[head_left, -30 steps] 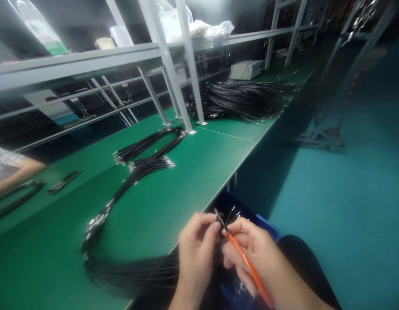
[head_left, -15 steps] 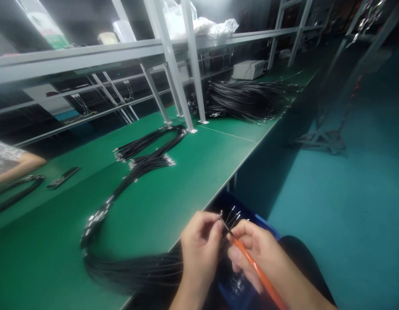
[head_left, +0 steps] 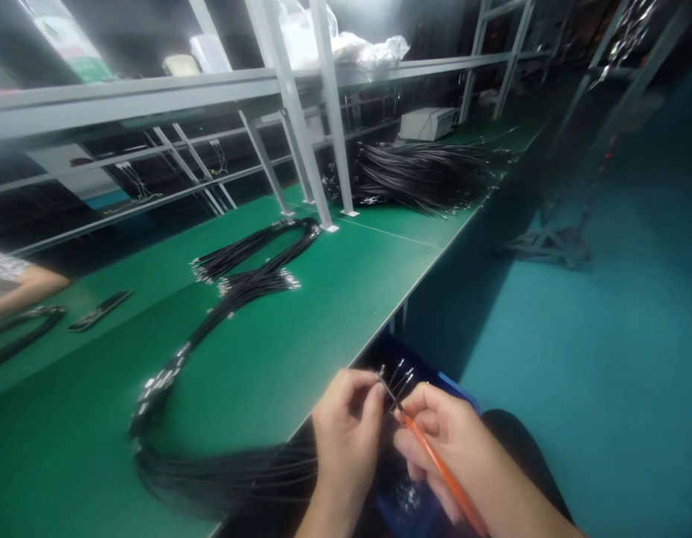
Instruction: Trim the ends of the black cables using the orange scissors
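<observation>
My left hand [head_left: 347,426] is closed, thumb and forefinger pinching the small end of a black cable. In my right hand [head_left: 444,433] is a slim orange-handled tool [head_left: 439,459], whose thin dark metal tip reaches to my left fingertips. Its exact kind does not show. Just beyond the fingers, several cable ends with silvery tips [head_left: 403,373] stick up over a blue bin [head_left: 455,390]. A bundle of black cables [head_left: 228,474] runs across the green table [head_left: 301,359] and over its edge toward my left hand. My fingers partly hide the pinched end.
Another person's arm [head_left: 37,290] rests at the far left, near a dark handheld object [head_left: 100,311]. A large pile of black cables [head_left: 418,175] lies farther along, before a white box [head_left: 427,124]. White shelf posts [head_left: 301,119] stand on the table.
The view has shifted slightly, so the table and cables appear a little farther left. Both hands keep nearly the same pose, with the tool tip still at the left fingertips.
</observation>
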The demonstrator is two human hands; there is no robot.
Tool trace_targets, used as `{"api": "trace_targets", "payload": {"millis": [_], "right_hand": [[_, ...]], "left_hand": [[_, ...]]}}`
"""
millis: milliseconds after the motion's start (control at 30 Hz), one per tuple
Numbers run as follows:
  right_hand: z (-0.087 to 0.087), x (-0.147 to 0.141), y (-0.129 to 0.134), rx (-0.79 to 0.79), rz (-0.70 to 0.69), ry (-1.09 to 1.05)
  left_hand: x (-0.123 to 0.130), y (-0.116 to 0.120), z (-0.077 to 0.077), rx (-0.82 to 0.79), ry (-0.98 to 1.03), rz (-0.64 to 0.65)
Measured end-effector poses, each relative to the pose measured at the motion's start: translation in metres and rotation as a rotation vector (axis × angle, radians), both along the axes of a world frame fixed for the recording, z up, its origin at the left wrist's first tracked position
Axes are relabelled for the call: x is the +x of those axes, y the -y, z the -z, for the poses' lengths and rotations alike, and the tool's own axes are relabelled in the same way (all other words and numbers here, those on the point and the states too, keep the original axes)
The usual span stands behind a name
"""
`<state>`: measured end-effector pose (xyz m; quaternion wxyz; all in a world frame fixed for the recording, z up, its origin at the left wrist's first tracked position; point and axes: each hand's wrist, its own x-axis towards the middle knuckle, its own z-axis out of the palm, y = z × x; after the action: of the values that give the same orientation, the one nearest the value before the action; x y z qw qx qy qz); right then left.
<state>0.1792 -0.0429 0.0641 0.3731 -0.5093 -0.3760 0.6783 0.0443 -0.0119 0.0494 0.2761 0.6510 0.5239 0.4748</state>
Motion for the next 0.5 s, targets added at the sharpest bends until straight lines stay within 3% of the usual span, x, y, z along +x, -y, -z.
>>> {"api": "trace_targets", "payload": {"millis": [167, 233, 367, 500], "right_hand": [[-0.006, -0.001, -0.001, 0.236, 0.413, 0.072], [-0.011, -0.002, -0.007, 0.330, 0.511, 0.061], [-0.018, -0.006, -0.020, 0.426, 0.496, 0.061], [-0.014, -0.008, -0.025, 0.360, 0.382, -0.120]], "left_hand": [[0.001, 0.002, -0.002, 0.049, -0.075, -0.007], [0.002, 0.004, -0.004, 0.046, -0.104, 0.005], [0.003, 0.008, -0.008, 0.015, -0.109, 0.043], [0.001, 0.009, -0.012, -0.077, -0.016, 0.079]]}}
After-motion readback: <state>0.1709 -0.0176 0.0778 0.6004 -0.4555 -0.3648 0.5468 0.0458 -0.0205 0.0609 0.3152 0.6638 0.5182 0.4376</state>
